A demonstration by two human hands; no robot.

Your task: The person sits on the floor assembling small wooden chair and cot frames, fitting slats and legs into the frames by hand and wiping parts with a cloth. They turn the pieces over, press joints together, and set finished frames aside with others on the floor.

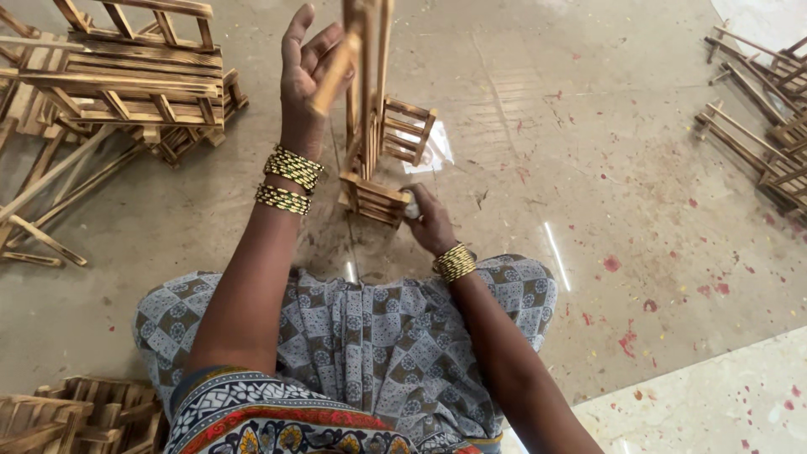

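Left hand point(307, 71) half-open around wooden stick point(334, 74), right hand point(429, 220) gripping wooden rack point(376, 134)

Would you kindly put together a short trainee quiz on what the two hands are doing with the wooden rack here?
1. True or false: the left hand is raised against the upright wooden rack.
2. Where is the right hand? A. on the pile at the left; B. at the rack's lower end, near the floor; C. resting on the lap.
3. Fill in: more wooden racks are stacked at the upper ____ of the view.

Key
1. True.
2. B.
3. Left: the stack lies there on the floor, with loose pieces at the upper right.
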